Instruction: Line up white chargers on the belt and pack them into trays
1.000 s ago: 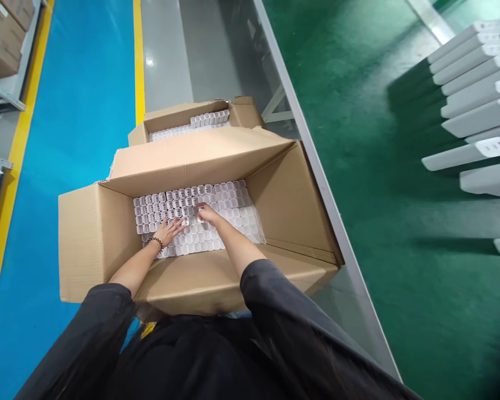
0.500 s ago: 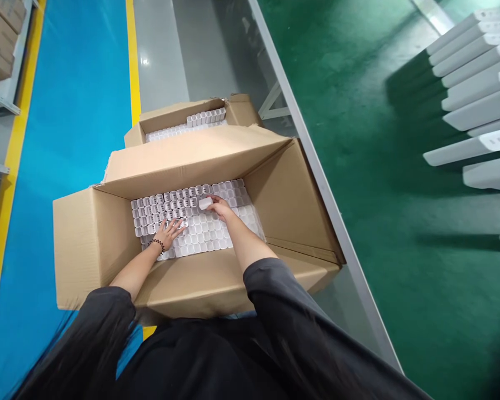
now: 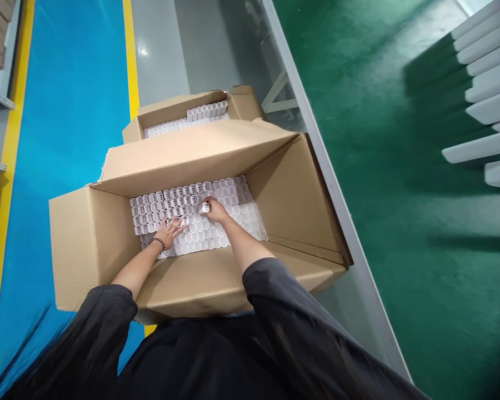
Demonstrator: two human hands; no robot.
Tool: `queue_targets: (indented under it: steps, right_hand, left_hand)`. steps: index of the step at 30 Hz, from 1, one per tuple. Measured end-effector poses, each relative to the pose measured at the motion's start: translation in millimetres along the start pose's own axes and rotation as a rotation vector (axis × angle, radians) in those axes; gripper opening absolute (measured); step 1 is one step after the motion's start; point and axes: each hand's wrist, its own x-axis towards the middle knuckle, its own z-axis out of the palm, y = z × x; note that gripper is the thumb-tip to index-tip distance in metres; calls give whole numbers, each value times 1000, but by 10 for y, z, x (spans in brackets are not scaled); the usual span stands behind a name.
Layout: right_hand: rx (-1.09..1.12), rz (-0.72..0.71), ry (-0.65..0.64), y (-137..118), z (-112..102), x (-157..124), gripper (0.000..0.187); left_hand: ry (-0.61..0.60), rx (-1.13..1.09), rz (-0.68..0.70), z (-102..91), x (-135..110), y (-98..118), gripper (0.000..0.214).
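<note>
Your right hand (image 3: pixel 217 211) pinches a white piece (image 3: pixel 205 208) between thumb and fingers, over the middle of the box (image 3: pixel 308 194), just right of the dark-marked rows (image 3: pixel 173 203). Your left hand (image 3: pixel 165 235) lies spread along their near side. The piece looks light, stiff and smooth, perhaps slippery; grip its long sides, leaving the dark-marked end clear.

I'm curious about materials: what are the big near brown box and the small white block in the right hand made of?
Big near brown box: matte cardboard, likely corrugated, given its creased flaps. Small white block: probably smooth plastic, given its rounded corners.
</note>
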Motion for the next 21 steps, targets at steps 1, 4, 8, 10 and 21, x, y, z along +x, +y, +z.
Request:
queue_targets:
  steps: [1, 4, 8, 10, 21]
  right_hand:
    - [-39, -22, -24, -37, 24, -23, 37]
    - [-143, -64, -92, -184, 124, -80, 37]
    - [-238, -59, -106, -404, 265, -97, 39]
    - [-260, -46, -107, -470, 298, -88, 39]
    - [-207, 22, -167, -438, 174, -17, 36]
  left_hand:
    - [-1, 0, 0, 6, 4, 1, 92]
    - [2, 2, -5, 25, 20, 3, 91]
    - [-2, 10, -8, 48, 41, -2, 85]
    - [-4, 13, -5, 59, 50, -5, 84]
    - [-33, 42, -25, 52, 70, 7, 77]
